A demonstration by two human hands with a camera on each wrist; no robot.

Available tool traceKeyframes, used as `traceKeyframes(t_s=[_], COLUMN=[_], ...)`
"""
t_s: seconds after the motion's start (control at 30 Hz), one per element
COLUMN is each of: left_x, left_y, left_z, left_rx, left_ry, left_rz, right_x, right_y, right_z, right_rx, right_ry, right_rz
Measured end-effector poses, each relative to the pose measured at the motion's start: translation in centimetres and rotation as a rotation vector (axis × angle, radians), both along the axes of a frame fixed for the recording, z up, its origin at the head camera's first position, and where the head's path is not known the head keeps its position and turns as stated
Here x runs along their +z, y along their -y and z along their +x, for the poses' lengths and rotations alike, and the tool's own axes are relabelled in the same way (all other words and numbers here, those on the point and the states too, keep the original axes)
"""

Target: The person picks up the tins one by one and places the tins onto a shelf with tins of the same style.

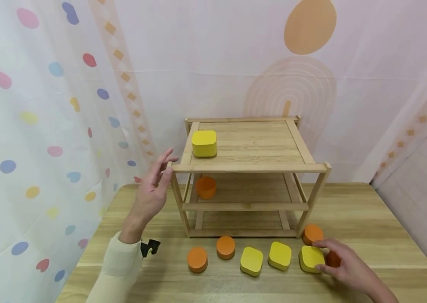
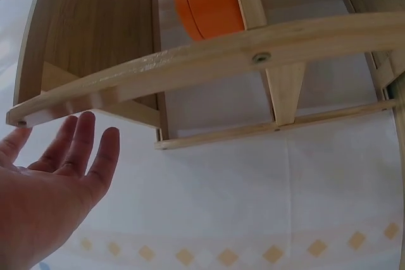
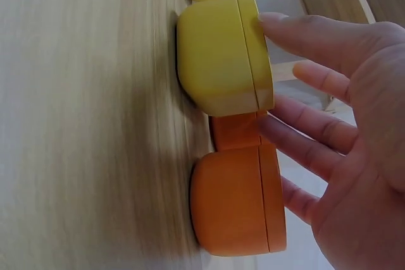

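My left hand (image 1: 154,191) is at the front left top corner of a wooden shelf rack (image 1: 249,168), its thumb at the post and its fingers loosely extended. The left wrist view shows that hand (image 2: 60,181) beside the rack's side rail (image 2: 190,61). At the right, my right hand (image 1: 343,265) reaches over a yellow lidded box (image 1: 311,259) standing on the table. In the right wrist view, the thumb touches the lid edge of this yellow box (image 3: 218,55), and the other fingers stretch past it above two orange round boxes (image 3: 231,200).
Another yellow box (image 1: 204,144) stands on the rack's top shelf, an orange box (image 1: 206,187) on the shelf below. In front of the rack are two orange boxes (image 1: 197,259) and two yellow boxes (image 1: 251,261). A patterned curtain (image 1: 198,63) hangs behind the table (image 1: 357,219).
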State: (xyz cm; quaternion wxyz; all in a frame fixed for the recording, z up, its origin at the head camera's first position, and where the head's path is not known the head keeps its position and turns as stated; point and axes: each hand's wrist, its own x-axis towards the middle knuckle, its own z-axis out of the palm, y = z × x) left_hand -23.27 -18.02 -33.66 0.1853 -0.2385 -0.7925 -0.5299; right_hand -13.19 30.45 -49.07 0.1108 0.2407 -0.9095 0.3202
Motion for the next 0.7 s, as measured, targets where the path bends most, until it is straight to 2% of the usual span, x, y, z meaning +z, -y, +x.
traceKeyframes(t_s=[0.1, 0.3, 0.4, 0.6, 0.7], left_x=[-0.1, 0.0, -0.2, -0.7, -1.0], left_y=[-0.3, -0.5, -0.6, -0.8, -1.0], left_z=[-0.3, -0.7, -0.8, -0.8, -0.9], left_rx=[-0.002, 0.007, 0.003, -0.014, -0.052], left_ry=[-0.032, -0.060, -0.059, -0.050, -0.059], left_rz=[0.015, 0.039, 0.045, 0.081, 0.129], right_x=[-0.1, 0.2, 0.2, 0.0, -0.1], right_y=[-0.3, -0.8, -0.9, -0.9, -1.0], right_z=[-0.3, -1.1, -1.4, -1.0, -0.8], right_rx=[0.029, 0.038, 0.038, 0.023, 0.030], right_ry=[0.021, 0.160, 0.198, 0.261, 0.282], right_rz=[0.003, 0.021, 0.027, 0.055, 0.052])
